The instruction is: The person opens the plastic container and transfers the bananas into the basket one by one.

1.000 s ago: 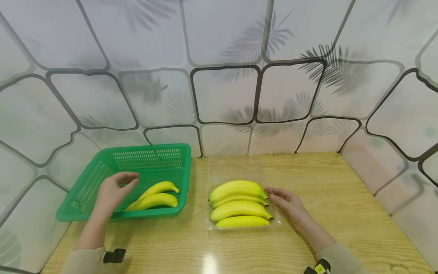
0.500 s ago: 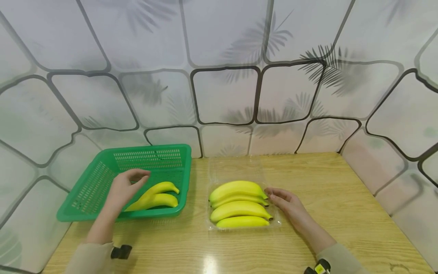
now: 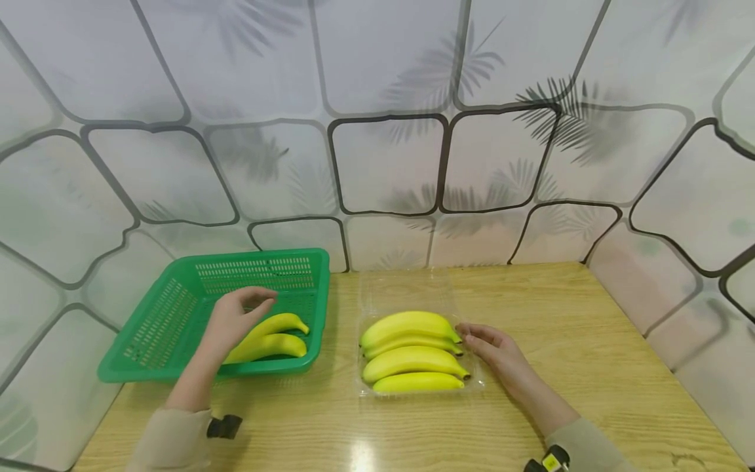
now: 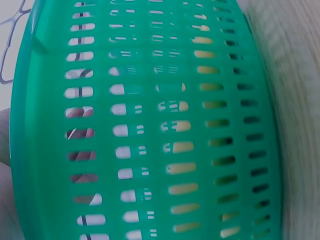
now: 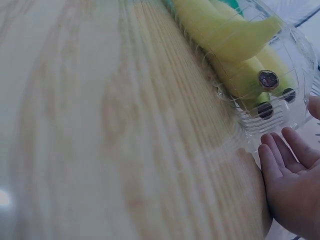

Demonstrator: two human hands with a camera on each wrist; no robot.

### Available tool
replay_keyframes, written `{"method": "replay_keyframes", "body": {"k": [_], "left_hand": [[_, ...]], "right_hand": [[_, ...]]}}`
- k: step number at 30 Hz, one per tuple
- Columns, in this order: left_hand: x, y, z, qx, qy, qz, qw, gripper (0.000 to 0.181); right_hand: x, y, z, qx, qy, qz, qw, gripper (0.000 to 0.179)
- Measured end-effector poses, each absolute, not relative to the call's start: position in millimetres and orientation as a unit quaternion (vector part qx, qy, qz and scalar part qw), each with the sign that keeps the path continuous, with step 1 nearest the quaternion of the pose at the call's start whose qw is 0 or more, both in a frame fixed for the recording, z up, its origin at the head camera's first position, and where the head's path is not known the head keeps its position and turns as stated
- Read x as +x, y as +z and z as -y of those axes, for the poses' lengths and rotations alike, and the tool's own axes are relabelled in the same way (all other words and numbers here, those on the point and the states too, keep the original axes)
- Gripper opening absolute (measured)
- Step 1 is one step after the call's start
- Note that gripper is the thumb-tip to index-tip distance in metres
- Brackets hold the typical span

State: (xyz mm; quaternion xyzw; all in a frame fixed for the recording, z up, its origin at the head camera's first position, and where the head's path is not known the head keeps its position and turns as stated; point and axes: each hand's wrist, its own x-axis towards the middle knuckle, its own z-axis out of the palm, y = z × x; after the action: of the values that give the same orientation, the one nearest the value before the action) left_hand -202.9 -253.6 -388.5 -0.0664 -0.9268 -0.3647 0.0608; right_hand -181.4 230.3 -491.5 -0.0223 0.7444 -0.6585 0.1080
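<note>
Fingers (image 3: 252,293) of the left hand (image 3: 232,321) arch, thumb (image 3: 261,313) apart, bananas (image 3: 278,345) below; the right hand's (image 3: 498,353) lie straight, box (image 3: 407,290) at their tips.

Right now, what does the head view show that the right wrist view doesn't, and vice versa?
Head only: the left hand over the basket, and the two bananas lying in it.
Right wrist only: dark stem ends close up and face-on, with the ribbed side of the clear box.
Both: the right hand at the box, bananas inside it, and the table. Right wrist also catches green scraps up top, probably the basket.
</note>
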Motion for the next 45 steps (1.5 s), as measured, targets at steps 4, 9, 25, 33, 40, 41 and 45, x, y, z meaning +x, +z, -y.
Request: {"method": "replay_keyframes", "body": {"k": [4, 9, 25, 33, 40, 41, 45], "left_hand": [[-206, -388, 248, -0.07, -0.37, 0.925, 0.057, 0.027], [-208, -387, 239, -0.076, -0.379, 0.921, 0.053, 0.026], [-218, -385, 202, -0.109, -0.403, 0.908, 0.04, 0.025], [-222, -386, 188, -0.124, -0.41, 0.903, 0.036, 0.024], [-223, -388, 175, -0.131, -0.418, 0.898, 0.035, 0.022], [-223, -389, 174, -0.132, -0.419, 0.897, 0.035, 0.022], [-223, -391, 168, -0.137, -0.426, 0.894, 0.033, 0.023]], "right_hand": [[-181, -491, -230, -0.022, -0.659, -0.744, 0.109, 0.055], [-182, -491, -230, -0.02, -0.66, -0.743, 0.11, 0.055], [-181, -489, -229, -0.022, -0.66, -0.742, 0.115, 0.056], [-181, -489, -229, -0.022, -0.661, -0.741, 0.114, 0.056], [-181, -491, -230, -0.023, -0.663, -0.74, 0.11, 0.055], [-181, -491, -230, -0.024, -0.663, -0.74, 0.11, 0.055], [-181, -490, -230, -0.026, -0.661, -0.742, 0.109, 0.054]]}}
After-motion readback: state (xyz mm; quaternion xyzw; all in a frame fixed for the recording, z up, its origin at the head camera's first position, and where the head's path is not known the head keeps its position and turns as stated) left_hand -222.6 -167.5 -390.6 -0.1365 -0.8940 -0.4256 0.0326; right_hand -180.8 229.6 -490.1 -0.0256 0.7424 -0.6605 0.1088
